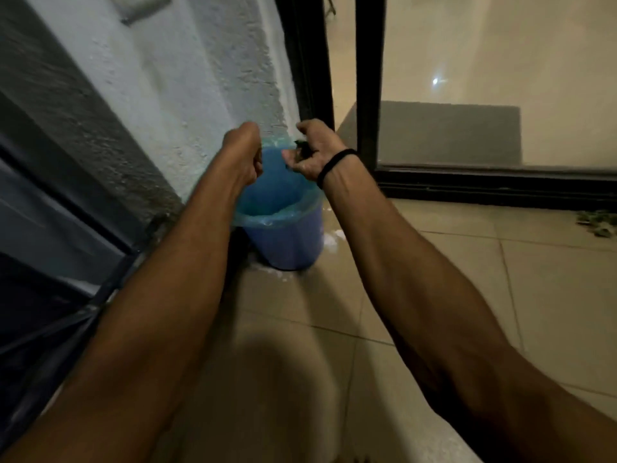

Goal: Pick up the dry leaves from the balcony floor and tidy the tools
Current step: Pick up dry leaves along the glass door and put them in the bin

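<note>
While a small clutch of dry leaves (pixel 300 149) sat dark and crumpled in the cupped palm of the right hand (pixel 312 152), that hand hovered directly over the mouth of the blue bin (pixel 283 242), its fingers curled loosely round the scraps. A black wristband (pixel 335 162) circled the wrist just behind it. The left hand (pixel 242 155) was across the opening at the near-left rim, fingers folded in; whether it pinched the thin plastic liner (pixel 253 220) or held nothing could not be told from this angle.

The step in hand looked like the drop into the bin. To do it well, the right hand would want to lower a little toward the liner before the fingers spread, since brittle fragments scatter easily and some pale specks already lay on the tiles round the bin's base. Turning the palm down and brushing it with the other hand's fingers would shed the bits that cling. If the left hand did have the liner, keeping it taut would hold the mouth wide.

The bin stood in the corner where the white rough wall (pixel 200 95) met the black door frame (pixel 367 78). Well apart, at the right edge of the tiled floor (pixel 434 295), a leaf pile (pixel 597 223) waited uncollected, so the job seemed only partway through. No tools were in view.
</note>
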Available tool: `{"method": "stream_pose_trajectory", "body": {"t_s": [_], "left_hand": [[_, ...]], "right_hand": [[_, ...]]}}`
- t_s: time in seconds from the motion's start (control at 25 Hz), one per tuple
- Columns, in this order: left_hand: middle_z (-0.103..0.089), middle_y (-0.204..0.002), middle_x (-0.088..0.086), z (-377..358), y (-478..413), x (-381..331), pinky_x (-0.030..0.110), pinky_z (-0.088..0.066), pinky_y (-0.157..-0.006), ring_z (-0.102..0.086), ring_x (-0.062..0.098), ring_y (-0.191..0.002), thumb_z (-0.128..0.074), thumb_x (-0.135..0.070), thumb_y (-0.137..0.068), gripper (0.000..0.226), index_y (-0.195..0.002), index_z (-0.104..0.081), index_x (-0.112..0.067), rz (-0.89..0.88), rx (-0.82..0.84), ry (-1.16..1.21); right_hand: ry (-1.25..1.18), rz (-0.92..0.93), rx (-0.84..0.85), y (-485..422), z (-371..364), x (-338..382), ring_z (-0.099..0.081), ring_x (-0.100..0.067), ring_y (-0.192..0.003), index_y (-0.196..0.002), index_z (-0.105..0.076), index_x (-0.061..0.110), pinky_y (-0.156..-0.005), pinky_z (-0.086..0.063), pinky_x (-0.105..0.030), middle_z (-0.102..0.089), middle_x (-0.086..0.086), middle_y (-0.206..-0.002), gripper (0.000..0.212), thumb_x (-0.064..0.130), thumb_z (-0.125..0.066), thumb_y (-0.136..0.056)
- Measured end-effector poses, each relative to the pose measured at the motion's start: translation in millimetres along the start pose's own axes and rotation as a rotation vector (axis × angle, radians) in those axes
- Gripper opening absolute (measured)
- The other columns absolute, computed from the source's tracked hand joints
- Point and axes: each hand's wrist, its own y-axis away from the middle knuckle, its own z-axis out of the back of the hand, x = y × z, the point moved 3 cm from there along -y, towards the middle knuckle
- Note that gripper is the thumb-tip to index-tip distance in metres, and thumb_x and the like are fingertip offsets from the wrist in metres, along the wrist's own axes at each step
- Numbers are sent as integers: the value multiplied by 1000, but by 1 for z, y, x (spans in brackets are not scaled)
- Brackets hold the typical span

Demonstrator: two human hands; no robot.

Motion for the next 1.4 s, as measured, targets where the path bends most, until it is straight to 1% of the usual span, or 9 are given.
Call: {"method": "stream_pose_trajectory", "body": {"t_s": [0.12, 0.28, 0.44, 0.52, 0.56, 0.64, 0.68, 1.08, 1.4], "left_hand": [[-56, -105, 9, 33, 3, 21, 41, -53, -79, -62, 26, -87, -35, -68, -96, 64, -128, -52, -16, 154, 59, 152], [-63, -97, 18, 32, 27, 11, 46, -54, -69, -67, 35, -80, -21, -80, -93, 83, -148, -40, -22, 175, 120, 174], [-19, -165, 13, -6, 32, -11, 62, -19, -116, -24, 39, -147, -17, -74, -97, 81, -160, -18, -22, 55, 52, 153], [-47, -150, 17, -35, 21, -21, 56, -40, -108, -50, 36, -133, -32, -71, -94, 79, -145, -47, -13, -48, -17, 211], [-69, -122, 18, -56, 12, -25, 46, -55, -88, -70, 32, -104, -38, -67, -91, 71, -122, -64, -9, -101, -61, 239], [-69, -66, 3, -114, 19, -36, 21, -43, -49, -61, 16, -49, -40, -55, -96, 53, -82, -67, -12, -178, 26, 219], [-66, -61, -1, -145, 33, -40, 19, -35, -44, -55, 12, -44, -40, -51, -99, 51, -78, -66, -13, -206, 98, 176], [-71, -111, 15, -413, 176, 66, 41, -57, -88, -68, 34, -102, -50, -40, -96, 44, -114, -66, -2, -201, 527, -233], [-67, -118, 13, -485, 201, 144, 31, -40, -74, -63, 32, -106, -53, -31, -98, 32, -116, -64, -6, -330, 622, -510]], "right_hand": [[6, -74, 130, 6, -21, -18, -54, -31, -101, -118, -54, 14, -87, -39, -51, -57, -12, -106, 50, 56, -45, -93], [20, -91, 103, -5, -11, -27, -28, -44, -138, -149, -35, 25, -99, -16, -79, -26, -12, -156, 93, 77, -51, -74], [-45, 40, 130, 13, 11, -2, -40, -38, -133, -144, -37, 10, -106, -36, -60, -40, -22, -143, 65, 45, -54, -93], [-169, 150, 29, 26, 37, 25, -62, -25, -96, -109, -56, 2, -94, -51, -38, -61, -15, -104, 23, 20, -47, -98], [-213, 200, -50, 33, 56, 38, -61, -20, -78, -93, -57, 4, -80, -52, -31, -61, -11, -88, 18, 13, -43, -97], [-229, 300, -217, 50, 102, 63, -55, -16, -63, -78, -55, 7, -61, -47, -24, -58, -7, -73, 21, 9, -40, -93], [-222, 341, -260, 61, 126, 74, -55, -16, -60, -77, -55, 7, -58, -46, -23, -58, -6, -69, 22, 9, -40, -92], [-164, 415, -964, 161, 393, 96, -55, -14, -49, -80, -59, 8, -47, -47, -19, -60, -5, -64, 21, 9, -42, -91], [572, 98, -1343, 208, 560, 57, -65, -28, -76, -74, -61, 11, -68, -56, -38, -68, -12, -77, 13, 19, -69, -81]]}}
